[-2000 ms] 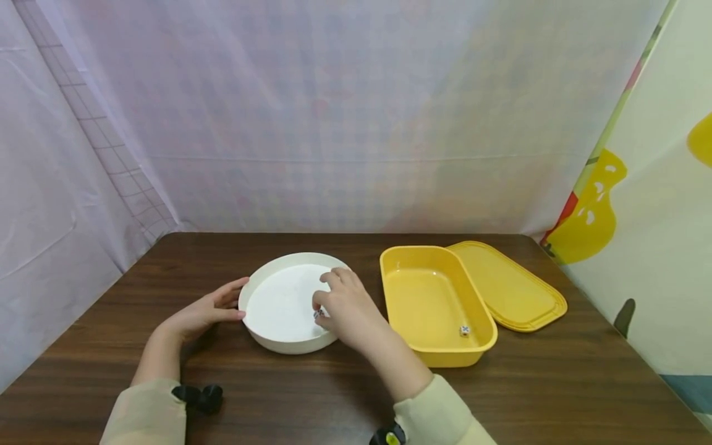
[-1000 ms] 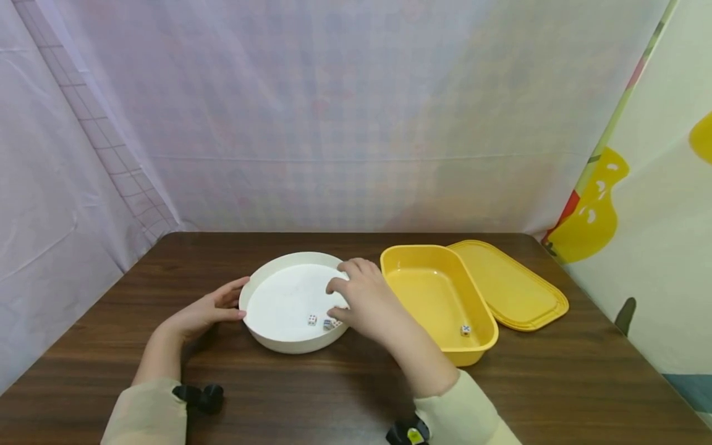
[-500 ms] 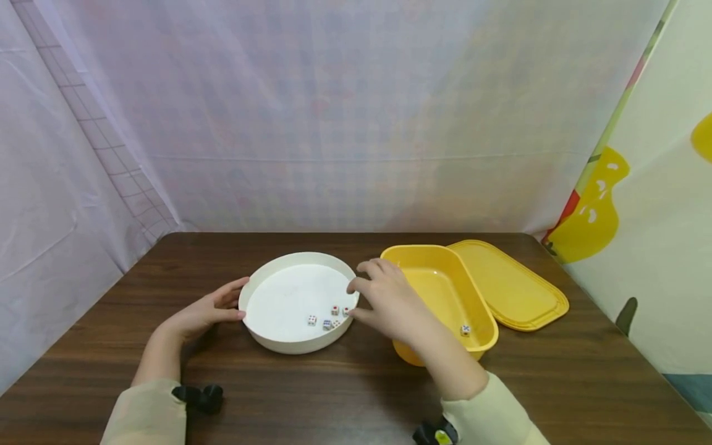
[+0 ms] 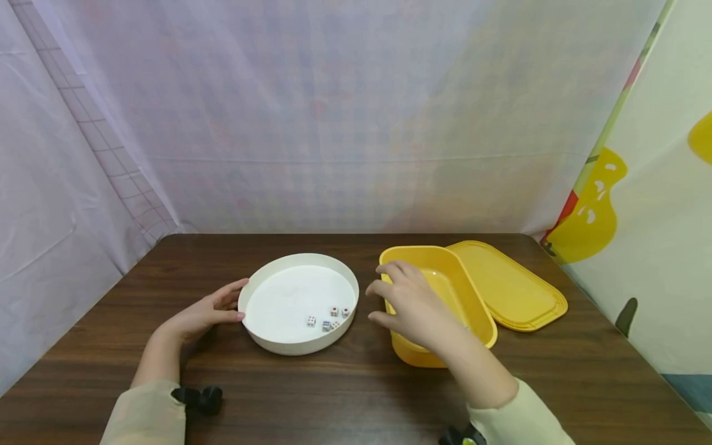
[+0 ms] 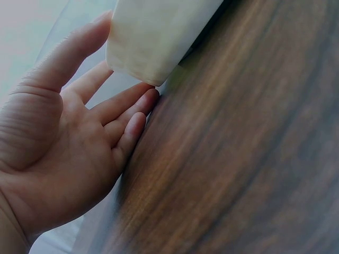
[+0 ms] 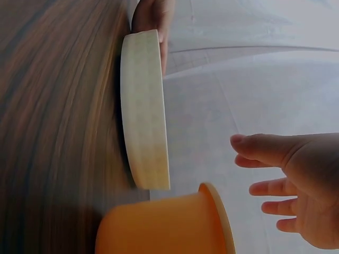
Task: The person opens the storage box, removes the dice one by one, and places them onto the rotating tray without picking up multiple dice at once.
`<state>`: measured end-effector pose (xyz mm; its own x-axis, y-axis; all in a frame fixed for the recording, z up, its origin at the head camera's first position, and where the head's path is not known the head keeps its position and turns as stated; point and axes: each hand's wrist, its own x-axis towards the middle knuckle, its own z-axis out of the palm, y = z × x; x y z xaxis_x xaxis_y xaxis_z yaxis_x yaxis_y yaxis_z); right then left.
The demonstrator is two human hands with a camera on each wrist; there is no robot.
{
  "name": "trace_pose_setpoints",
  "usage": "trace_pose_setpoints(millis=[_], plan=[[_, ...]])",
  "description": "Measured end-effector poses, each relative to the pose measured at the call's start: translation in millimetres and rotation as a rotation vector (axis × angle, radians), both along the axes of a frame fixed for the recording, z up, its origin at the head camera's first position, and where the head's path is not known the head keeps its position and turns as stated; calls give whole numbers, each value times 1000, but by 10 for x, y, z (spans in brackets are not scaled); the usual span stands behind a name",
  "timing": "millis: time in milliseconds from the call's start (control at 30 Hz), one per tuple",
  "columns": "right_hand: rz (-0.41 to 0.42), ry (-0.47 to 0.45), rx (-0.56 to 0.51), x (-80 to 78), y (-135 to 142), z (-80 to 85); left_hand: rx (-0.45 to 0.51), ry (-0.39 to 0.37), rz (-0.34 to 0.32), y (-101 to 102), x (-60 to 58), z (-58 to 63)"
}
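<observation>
Several small white dice point(image 4: 326, 326) with red and blue pips lie at the right front of a round white tray point(image 4: 261, 337). My left hand point(image 4: 207, 313) is at the tray's left side. In the left wrist view the thumb and relaxed fingers of that hand point(image 5: 69, 132) touch the outer wall of the tray point(image 5: 153, 37). My right hand point(image 4: 414, 303) holds nothing and is raised over the left edge of a yellow rectangular box point(image 4: 418, 358), its fingers spread and pointing toward the tray. The right wrist view shows those fingers apart, above the box rim point(image 6: 217, 211).
A yellow lid point(image 4: 514, 287) lies flat at the right of the box, partly behind it. Everything stands on a dark wooden table point(image 4: 278, 402). A pale curtain point(image 4: 334, 154) hangs behind the table's back edge.
My right hand has left the dice in the white tray and moved right, over the yellow box. Its forearm now covers the die seen earlier in the box. The left hand stays put.
</observation>
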<state>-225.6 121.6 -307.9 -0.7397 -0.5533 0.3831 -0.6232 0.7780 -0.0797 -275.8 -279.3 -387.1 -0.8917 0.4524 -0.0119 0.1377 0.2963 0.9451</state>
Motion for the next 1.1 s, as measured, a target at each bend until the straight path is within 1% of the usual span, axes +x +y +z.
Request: trace_pose_setpoints(millis=[167,400,833,1100], plan=[[0,19,0,34,79,3,-2,-1,-1,-4,4,-1],[11,68,21,69,195,4,-5,-2,0,-12,2,-7],[31,102,31,117,382,11,-4,-4,4,-10,1,-17],[23,114,27,120,495,8,0,-8,8,2,8,-2]])
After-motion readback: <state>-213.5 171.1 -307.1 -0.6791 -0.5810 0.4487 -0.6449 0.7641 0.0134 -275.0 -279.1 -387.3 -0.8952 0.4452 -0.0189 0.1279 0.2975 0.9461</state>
